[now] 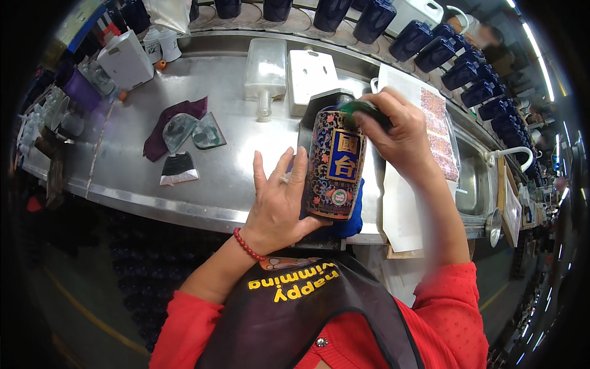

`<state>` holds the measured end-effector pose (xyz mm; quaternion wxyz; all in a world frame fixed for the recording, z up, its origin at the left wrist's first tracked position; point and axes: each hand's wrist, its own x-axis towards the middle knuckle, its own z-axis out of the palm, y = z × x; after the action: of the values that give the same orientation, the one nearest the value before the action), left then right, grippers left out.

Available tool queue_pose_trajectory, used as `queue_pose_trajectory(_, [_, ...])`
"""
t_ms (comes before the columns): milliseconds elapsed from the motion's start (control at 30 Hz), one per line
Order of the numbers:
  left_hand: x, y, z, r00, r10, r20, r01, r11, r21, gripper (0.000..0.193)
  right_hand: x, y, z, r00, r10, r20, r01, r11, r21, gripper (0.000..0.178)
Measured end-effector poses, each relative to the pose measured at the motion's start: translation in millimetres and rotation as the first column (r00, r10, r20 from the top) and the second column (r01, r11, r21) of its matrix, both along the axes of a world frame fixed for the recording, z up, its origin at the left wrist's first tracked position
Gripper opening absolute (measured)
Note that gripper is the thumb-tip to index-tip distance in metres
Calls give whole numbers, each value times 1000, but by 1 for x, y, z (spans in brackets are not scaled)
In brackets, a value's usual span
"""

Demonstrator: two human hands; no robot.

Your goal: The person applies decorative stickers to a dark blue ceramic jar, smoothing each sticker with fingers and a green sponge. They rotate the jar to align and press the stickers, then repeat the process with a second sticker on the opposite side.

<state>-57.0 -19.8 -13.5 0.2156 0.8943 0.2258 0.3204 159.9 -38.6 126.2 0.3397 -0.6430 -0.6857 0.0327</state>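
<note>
1. Bottle (338, 163): on the metal bench (227, 197) in front of the person, neck end pointing away, base end toward the apron (289, 307); a blue cloth (355, 221) shows at its lower right.
2. Done, as far as visible: floral pattern, blue-and-gold panel and small round emblem all sit on the side facing the camera. Looks mostly covered there. Judgement only.
3. Left: the far side is hidden, cannot tell if it is covered. Shoulder area is under the right hand's tool, so its finish cannot be checked either.
4. Dark blue bottles (409, 40) in the row behind the bench show no such pattern; printed sheets (433, 117) lie on the right, by white paper (402, 212).
5. Right hand (399, 126): forearm comes up from lower right, wrist bent inward, fingers clamped on a green pad (365, 114) against the bottle's upper end. Exact fingertip contact partly hidden.
6. Left hand (275, 200): back of hand up, beside the bottle's left side. Fingers spread apart, pointing away from the body; thumb out toward the base, seemingly touching it. No grasp around the bottle. Red bead bracelet (247, 246) on wrist.
</note>
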Motion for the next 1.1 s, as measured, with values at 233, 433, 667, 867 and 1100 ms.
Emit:
queue_pose_trajectory(233, [1, -2, -11, 997, 74, -15, -75, 993, -88, 118, -4, -5, 0, 931, 344, -124, -365, 857, -364, 19])
queue_pose_trajectory(433, [5, 3, -12, 990, 95, -108, -111, 983, -144, 104, -9, -2, -7, 819, 376, 435, -428, 903, 26, 27])
queue_pose_trajectory(667, [1, 11, 16, 993, 89, -78, -90, 996, -16, 94, 32, -15, -33, 990, -138, 36, 136, 989, 62, 14])
queue_pose_trajectory(867, [-1, 3, 17, 985, 153, -78, -151, 988, 33, 103, 31, -18, -17, 909, 356, -215, -403, 883, -242, 22])
queue_pose_trajectory(1100, [10, -1, -8, 994, 107, -34, -107, 994, -9, 109, 26, -34, -42, 860, 396, 323, -467, 865, 182, 33])
